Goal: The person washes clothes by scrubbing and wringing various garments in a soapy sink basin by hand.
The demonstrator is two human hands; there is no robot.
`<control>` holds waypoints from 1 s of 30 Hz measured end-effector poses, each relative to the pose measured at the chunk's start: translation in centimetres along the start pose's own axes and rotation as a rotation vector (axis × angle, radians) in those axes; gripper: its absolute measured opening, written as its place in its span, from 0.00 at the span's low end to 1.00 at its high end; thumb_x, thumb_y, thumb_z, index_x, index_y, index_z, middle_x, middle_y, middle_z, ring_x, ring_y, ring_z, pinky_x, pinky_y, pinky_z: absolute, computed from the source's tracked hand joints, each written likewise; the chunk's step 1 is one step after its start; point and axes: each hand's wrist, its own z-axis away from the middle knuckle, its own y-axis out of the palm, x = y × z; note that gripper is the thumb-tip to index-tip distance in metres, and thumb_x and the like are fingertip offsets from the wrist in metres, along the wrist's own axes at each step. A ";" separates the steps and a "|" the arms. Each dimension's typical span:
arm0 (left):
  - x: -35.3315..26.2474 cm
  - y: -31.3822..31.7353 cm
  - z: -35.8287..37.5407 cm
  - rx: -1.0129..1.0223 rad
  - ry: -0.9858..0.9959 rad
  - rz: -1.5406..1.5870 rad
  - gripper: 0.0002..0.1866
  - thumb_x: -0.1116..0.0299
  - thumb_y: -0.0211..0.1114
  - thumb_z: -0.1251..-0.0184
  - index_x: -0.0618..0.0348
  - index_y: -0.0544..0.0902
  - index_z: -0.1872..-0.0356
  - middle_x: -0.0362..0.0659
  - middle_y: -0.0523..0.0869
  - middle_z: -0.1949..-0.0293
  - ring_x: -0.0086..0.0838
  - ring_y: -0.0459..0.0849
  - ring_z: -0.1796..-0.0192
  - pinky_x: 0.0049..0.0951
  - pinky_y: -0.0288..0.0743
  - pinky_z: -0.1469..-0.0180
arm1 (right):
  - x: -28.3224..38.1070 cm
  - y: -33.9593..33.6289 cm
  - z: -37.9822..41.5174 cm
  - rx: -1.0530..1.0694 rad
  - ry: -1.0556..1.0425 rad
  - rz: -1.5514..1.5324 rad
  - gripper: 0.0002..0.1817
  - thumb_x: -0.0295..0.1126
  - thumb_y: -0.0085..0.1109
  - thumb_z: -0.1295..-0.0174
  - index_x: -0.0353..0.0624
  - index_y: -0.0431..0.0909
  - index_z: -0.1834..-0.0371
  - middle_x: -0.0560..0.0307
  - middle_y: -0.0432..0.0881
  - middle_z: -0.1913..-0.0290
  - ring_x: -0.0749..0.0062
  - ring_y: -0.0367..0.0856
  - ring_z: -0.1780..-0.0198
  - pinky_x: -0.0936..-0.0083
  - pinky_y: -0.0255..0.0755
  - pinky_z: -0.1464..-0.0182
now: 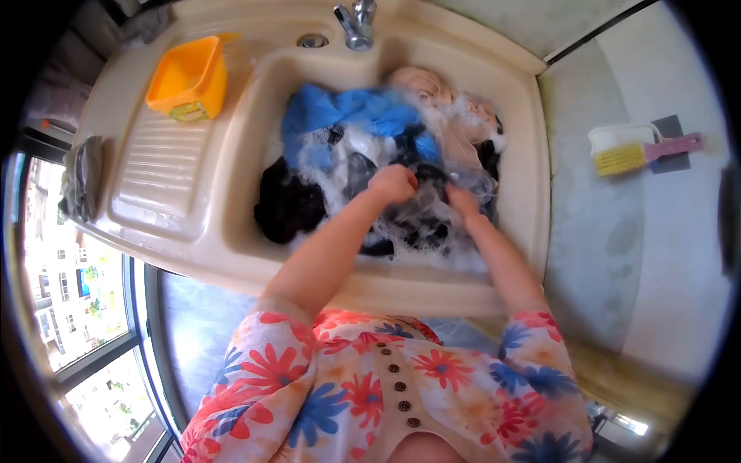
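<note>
Both hands are down in the suds of a beige sink (532, 224) full of wet laundry. My left hand (394, 184) is closed in a fist on a dark garment (429, 173) near the middle. Close to its right, my right hand (461, 201) grips the other side of that dark cloth, its fingertips partly hidden by cloth and foam. Behind them lies a blue garment (355, 112), with a pale pink garment (455, 116) at the back right. A black garment (285, 201) is bunched at the left wall, and greyish wet cloth shows under the foam.
A chrome faucet (356, 27) stands at the back rim. On the ribbed drainboard (158, 177) sits a yellow-orange plastic tub (189, 81). A folded grey cloth (83, 177) rests at the left edge. A brush (633, 157) with yellow bristles hangs on the right wall.
</note>
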 end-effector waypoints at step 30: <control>-3.7 -1.3 0.3 0.370 -0.304 2.095 0.17 0.62 0.50 0.38 0.64 0.75 0.56 0.49 0.81 0.58 0.41 0.79 0.53 0.40 0.70 0.47 | 6.8 -20.9 1.6 0.024 -0.379 -1.525 0.22 0.26 0.56 0.49 0.37 0.68 0.48 0.60 0.77 0.58 0.72 0.75 0.53 0.73 0.68 0.48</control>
